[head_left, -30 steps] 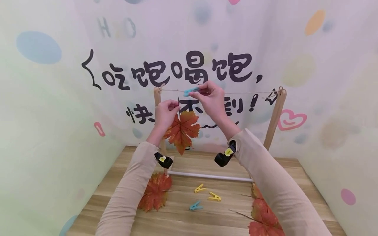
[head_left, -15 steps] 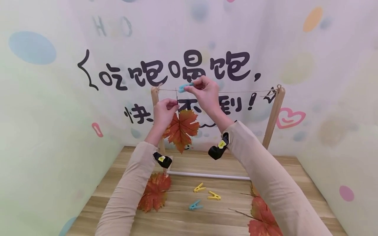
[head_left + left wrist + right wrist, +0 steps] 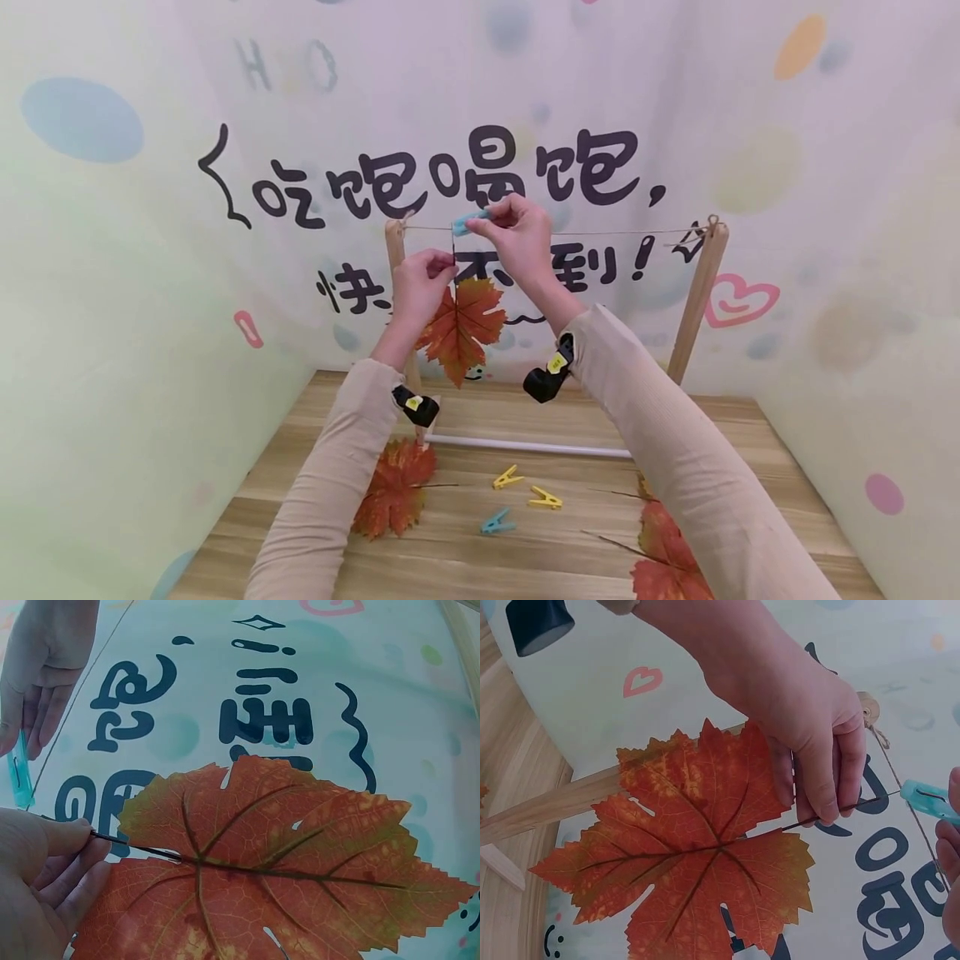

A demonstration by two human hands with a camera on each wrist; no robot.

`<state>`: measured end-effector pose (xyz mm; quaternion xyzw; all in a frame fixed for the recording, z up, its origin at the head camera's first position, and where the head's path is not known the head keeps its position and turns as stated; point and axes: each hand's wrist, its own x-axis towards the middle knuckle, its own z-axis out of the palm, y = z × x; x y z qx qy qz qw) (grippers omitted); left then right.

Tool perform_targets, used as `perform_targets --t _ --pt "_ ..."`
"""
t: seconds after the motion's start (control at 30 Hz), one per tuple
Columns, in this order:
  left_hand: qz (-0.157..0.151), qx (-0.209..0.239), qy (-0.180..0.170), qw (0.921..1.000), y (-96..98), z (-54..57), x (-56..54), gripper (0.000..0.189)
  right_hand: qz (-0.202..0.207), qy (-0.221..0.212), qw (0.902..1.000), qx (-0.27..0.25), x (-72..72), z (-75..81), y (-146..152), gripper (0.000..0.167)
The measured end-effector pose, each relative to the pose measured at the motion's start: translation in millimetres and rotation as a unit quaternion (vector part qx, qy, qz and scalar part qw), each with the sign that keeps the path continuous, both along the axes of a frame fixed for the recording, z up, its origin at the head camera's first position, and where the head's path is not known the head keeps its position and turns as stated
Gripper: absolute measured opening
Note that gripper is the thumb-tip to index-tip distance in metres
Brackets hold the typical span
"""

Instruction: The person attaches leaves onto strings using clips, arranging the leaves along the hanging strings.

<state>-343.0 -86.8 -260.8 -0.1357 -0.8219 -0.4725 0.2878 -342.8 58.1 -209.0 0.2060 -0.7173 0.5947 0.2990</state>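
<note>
My left hand pinches the dark stem of an orange-red maple leaf, which hangs tip down below the fingers. The stem's upper end reaches the thin string near its left end. In my right hand a light-blue clothespin is pinched between thumb and fingers. Its front end is at the string, right beside the stem tip. The right wrist view shows the clothespin over the string with the stem end touching or almost touching it; whether its jaws clasp the stem I cannot tell.
Wooden posts hold the string, and a white rod runs low between them. On the wooden table lie two yellow clothespins, a blue clothespin, a red leaf at left and more leaves at right.
My right hand has moved a little left, bringing the blue clothespin to the string beside the leaf stem. The left hand keeps its pinch on the stem with little movement.
</note>
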Motion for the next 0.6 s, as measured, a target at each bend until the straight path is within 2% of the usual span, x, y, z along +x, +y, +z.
perform_targets --t 0.6 --pt "0.005 0.009 -0.011 0.9999 -1.2 3.5 -1.6 0.015 -0.001 -0.058 0.9975 -0.04 -3.7 1.1 -7.3 0.022"
